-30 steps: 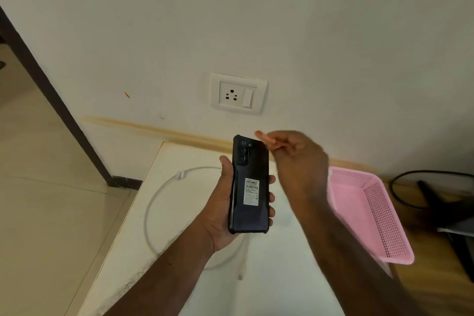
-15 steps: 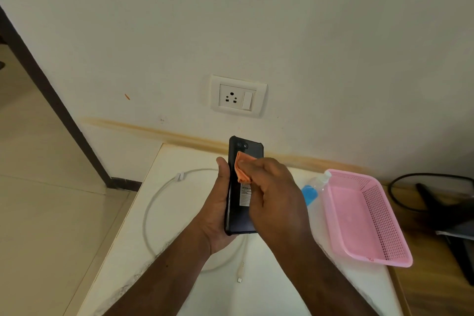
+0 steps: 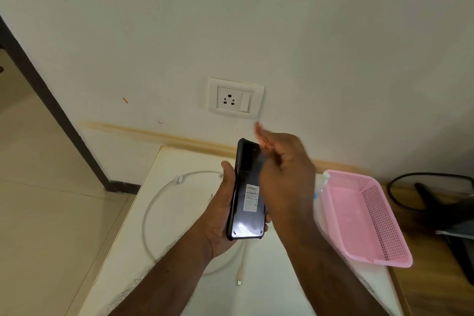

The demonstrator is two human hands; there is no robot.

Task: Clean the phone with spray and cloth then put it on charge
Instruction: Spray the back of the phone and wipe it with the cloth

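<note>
**Above the worktop: phone held back-up, cloth at its top end**

Above a white worktop (image 3: 269, 297) that abuts a pale wall, the left hand (image 3: 220, 215) grips a black phone (image 3: 247, 192) by its long edges, thumb along the 9 o'clock side and fingertips just showing at the 3 o'clock side. The phone is held clear of the surface, rear face toward the camera, camera end at 12 o'clock; a white barcode label (image 3: 251, 197) sits at mid-back. The right hand (image 3: 284, 174) lies at 3 o'clock of the phone, its fingers curled and pinching an orange cloth (image 3: 261, 136), of which only a blurred strip projects at 12 o'clock, near the phone's top corner; whether cloth and phone touch cannot be told, owing to motion blur.

On the worktop under the hands, a white charging cable (image 3: 154, 202) lies in a loose loop, its free plug (image 3: 240, 276) at 6 o'clock of the phone. A pink perforated basket (image 3: 379, 228) rests at 3 o'clock, overhanging the worktop edge. Between basket and right forearm a small part of a spray bottle (image 3: 319, 188) is visible, probably clear with a blue part. A wall socket (image 3: 234, 99) with switch is mounted at 12 o'clock. A black cord (image 3: 400, 187) lies on a wooden surface at far 3 o'clock.
</note>
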